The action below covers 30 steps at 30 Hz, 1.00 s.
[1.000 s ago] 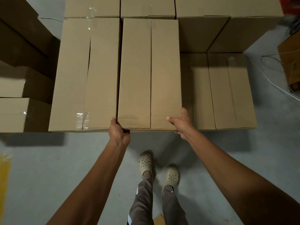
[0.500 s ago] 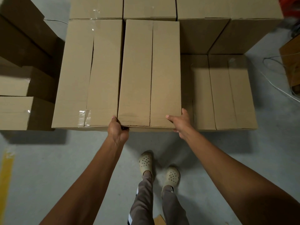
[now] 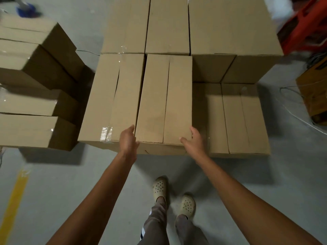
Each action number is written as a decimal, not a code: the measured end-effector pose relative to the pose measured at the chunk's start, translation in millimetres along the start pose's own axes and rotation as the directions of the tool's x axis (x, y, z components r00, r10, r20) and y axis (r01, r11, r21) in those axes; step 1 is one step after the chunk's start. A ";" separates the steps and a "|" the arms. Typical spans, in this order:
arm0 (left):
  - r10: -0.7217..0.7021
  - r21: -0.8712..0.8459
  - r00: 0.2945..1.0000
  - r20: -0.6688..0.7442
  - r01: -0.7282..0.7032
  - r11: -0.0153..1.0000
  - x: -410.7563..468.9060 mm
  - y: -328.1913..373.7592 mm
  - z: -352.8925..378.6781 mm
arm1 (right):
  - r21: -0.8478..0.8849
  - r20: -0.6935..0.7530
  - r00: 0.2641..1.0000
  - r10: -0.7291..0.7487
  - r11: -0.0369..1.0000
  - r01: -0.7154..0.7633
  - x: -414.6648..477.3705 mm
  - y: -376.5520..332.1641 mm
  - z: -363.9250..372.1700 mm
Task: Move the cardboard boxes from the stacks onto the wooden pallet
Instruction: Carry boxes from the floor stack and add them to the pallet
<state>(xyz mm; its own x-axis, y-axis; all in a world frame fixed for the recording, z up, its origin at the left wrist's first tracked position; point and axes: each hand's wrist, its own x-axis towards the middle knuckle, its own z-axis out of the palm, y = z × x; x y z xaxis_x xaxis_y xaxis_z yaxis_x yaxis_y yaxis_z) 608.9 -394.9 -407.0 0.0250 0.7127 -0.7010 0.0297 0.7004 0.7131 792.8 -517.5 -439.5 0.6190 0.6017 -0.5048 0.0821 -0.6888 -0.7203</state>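
Grips released since earlier: left hand (image 3: 128, 141) and right hand (image 3: 193, 140) loose-fingered, empty, flanking near corners of middle box (image 3: 164, 99). Box seated flush against left box (image 3: 109, 103); tight packing, likely.

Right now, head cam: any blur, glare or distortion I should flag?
Head view: motion blur smears the blue object top left and the red object top right; the centre box, left hand and right hand are readable. Head view: wide-angle bowing at the edges, small glare on the clear tape, soft shadows on the floor.
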 end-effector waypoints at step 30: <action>0.861 0.733 0.501 -0.089 -0.552 0.397 -170.5 83.4 -320.4 | 0.062 0.193 0.625 -0.756 0.645 0.762 -264.2 -199.6 150.3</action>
<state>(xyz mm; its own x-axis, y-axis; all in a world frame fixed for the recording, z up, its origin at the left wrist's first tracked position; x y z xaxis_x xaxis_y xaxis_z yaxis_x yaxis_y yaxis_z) 286.9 -445.6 -226.8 -0.0509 0.9634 0.2632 0.7308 -0.1436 0.6673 495.4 -478.2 -233.8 0.1741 0.9751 0.1376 0.4758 0.0391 -0.8787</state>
